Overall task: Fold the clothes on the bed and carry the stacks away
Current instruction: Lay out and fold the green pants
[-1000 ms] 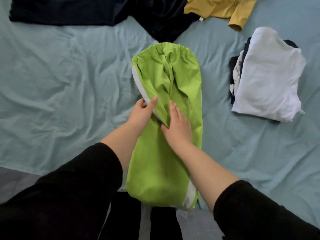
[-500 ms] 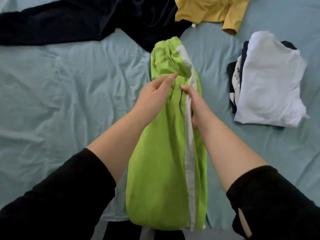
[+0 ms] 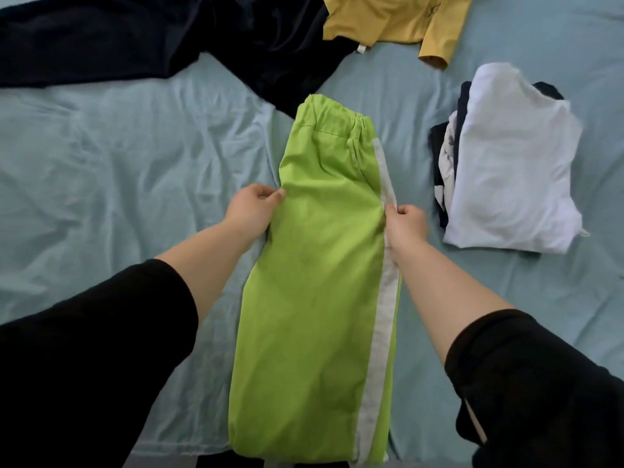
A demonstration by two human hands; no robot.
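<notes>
Lime green trousers (image 3: 320, 271) with a white side stripe lie lengthwise on the bed, folded leg over leg, waistband at the far end. My left hand (image 3: 251, 207) pinches their left edge. At the opposite side, my right hand (image 3: 407, 222) pinches the white-striped edge. A folded stack (image 3: 510, 167) topped by a white shirt, with dark items beneath, sits to the right of the trousers. Unfolded dark navy clothing (image 3: 162, 38) spreads across the far left, and a mustard yellow top (image 3: 395, 21) lies at the far middle.
A light teal bedsheet (image 3: 118, 170), wrinkled, covers the bed. The bed's near edge runs along the bottom of the view, with the trouser hems hanging slightly over it. My black sleeves fill both lower corners.
The trousers have been spread flat and wider. My hands moved apart from the middle of the garment to its left and right edges.
</notes>
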